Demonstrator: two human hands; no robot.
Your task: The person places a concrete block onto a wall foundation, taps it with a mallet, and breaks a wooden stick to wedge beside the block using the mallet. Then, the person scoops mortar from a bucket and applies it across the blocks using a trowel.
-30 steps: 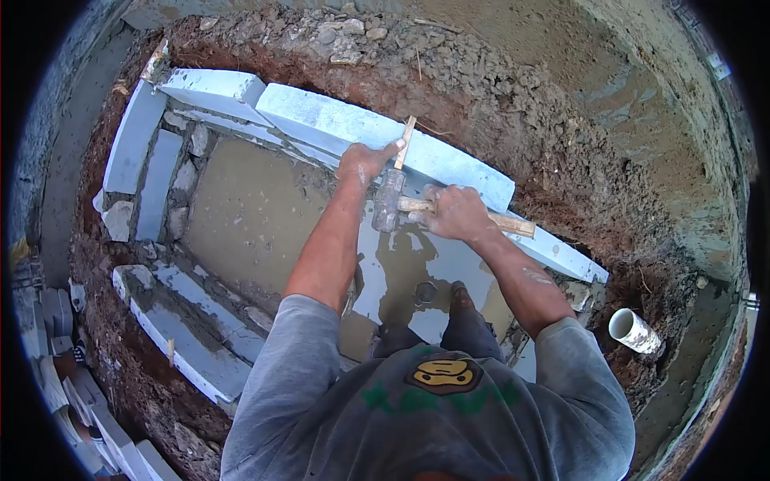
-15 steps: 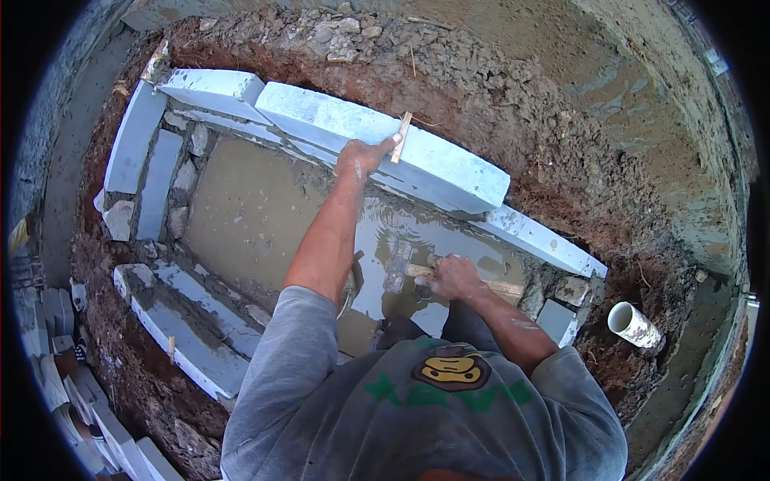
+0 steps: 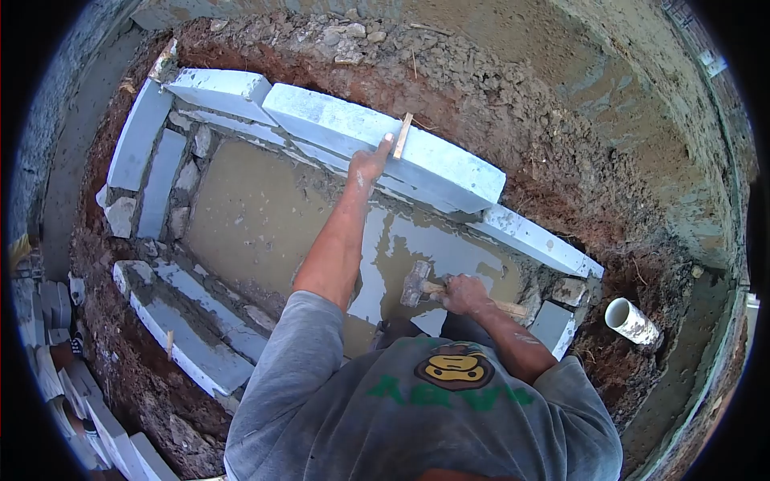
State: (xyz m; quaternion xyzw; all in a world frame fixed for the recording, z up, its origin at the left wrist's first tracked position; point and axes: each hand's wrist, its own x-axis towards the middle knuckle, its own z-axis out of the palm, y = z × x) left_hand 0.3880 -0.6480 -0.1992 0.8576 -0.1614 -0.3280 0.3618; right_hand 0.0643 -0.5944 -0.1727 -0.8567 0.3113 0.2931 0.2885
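A long pale building block [image 3: 337,124] lies along the far side of the pit, on top of a lower course. My left hand [image 3: 367,163] grips its near edge; the thumb reaches onto the top and the other fingers are mostly hidden. Beside the thumb, a small wooden strip [image 3: 403,136] lies across the block's top edge. My right hand [image 3: 465,294] is wrapped around the wooden handle of a mallet [image 3: 415,284], whose muddy head hangs above the water, apart from the block.
Muddy water [image 3: 249,200] covers the pit floor. More blocks line the left [image 3: 138,140], near left [image 3: 184,341] and right [image 3: 541,240] sides. A white pipe [image 3: 631,321] sticks out of the soil at right. Someone's shoe [image 3: 78,345] shows at the lower left.
The mallet's head has moved right and slightly down, from blurred to sharp. My left hand has shifted slightly right along the block, and its thumb now points more upright.
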